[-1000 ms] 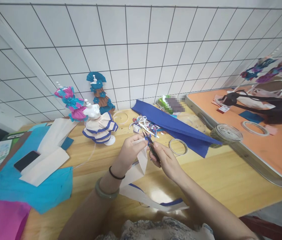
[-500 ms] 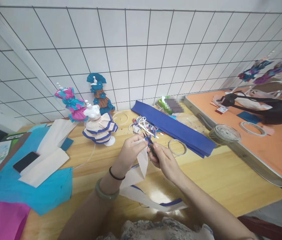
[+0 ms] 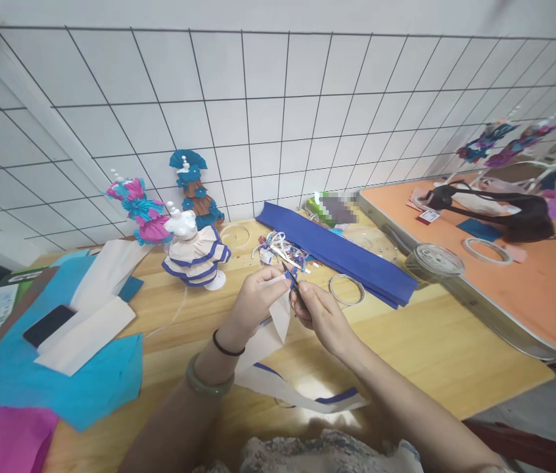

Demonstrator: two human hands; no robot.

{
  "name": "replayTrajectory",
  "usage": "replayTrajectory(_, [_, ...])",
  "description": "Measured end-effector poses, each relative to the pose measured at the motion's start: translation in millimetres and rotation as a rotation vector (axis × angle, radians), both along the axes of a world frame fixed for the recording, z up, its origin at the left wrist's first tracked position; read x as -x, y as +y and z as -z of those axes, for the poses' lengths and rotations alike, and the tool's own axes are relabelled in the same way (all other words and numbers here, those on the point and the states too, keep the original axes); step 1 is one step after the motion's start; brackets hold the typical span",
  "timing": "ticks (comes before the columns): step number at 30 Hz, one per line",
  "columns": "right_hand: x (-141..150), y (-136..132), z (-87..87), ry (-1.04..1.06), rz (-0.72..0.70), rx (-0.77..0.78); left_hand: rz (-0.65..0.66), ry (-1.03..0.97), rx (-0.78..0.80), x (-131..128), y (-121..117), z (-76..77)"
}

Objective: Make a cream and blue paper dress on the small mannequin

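My left hand [image 3: 259, 293] pinches a cream paper strip [image 3: 281, 315] edged in blue, which droops down and trails across the table in front of me. My right hand [image 3: 324, 315] is closed around small dark scissors [image 3: 296, 286]. Their blades point up and left, right at the strip's blue edge by my left fingertips; whether they are touching it I cannot tell. Just beyond my hands lies a heap of paper scraps [image 3: 282, 248]. A small white dress form [image 3: 183, 226] in a cream, blue-trimmed paper skirt [image 3: 196, 257] stands to the left.
Folded blue paper [image 3: 332, 253] lies diagonally behind my hands, near a tape roll [image 3: 347, 290]. Left are turquoise paper [image 3: 85, 381], a phone [image 3: 48, 326] and magenta paper [image 3: 9, 440]. A round clear container [image 3: 434, 261] stands by the orange board [image 3: 519, 289] at right.
The view has shifted slightly. The scissors have moved a little toward the strip's blue edge, and my left hand keeps its pinch on the paper.
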State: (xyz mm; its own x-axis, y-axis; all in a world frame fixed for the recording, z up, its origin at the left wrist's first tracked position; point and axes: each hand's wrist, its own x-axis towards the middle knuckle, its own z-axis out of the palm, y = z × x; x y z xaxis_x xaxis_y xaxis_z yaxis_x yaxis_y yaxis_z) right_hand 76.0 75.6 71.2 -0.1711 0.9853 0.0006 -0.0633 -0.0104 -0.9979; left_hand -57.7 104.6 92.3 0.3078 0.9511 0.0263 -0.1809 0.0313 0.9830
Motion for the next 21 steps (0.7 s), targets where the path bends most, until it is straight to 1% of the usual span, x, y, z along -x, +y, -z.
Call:
replayTrajectory(3, [-1, -1, -4.8, 0.019, -0.005, -0.008, 0.030, -0.036, 0.022, 2, -2, -4.6])
replayTrajectory(7, [-8, -2, -15.3, 0.059, -0.006, 0.016, 0.078, -0.072, 0.067, 8, -3, -12.5])
replayTrajectory(9, [-14, -1, -22.0, 0.075, -0.013, 0.024, 0.111, -0.034, 0.075, 12, -4, -16.1])
replayTrajectory(11, [-19, -1, -29.9, 0.067, -0.036, 0.010, 0.177, 0.028, 0.038, 17, -4, -19.1])
replayTrajectory(14, [-24, -2, -43.2, -0.047, -0.091, -0.042, 0.263, 0.126, -0.012, 22, -7, -22.0])
replayTrajectory(17, [-24, -5, -53.7, -0.193, -0.126, -0.096, 0.289, 0.192, -0.007, 23, -10, -24.0])
replayTrajectory(19, [-22, -6, -56.7, -0.240, -0.118, -0.110, 0.302, 0.216, -0.020, 23, -13, -25.6])
replayTrajectory(21, [-20, -7, -57.1, -0.244, -0.106, -0.099, 0.330, 0.234, -0.026, 23, -15, -27.4])
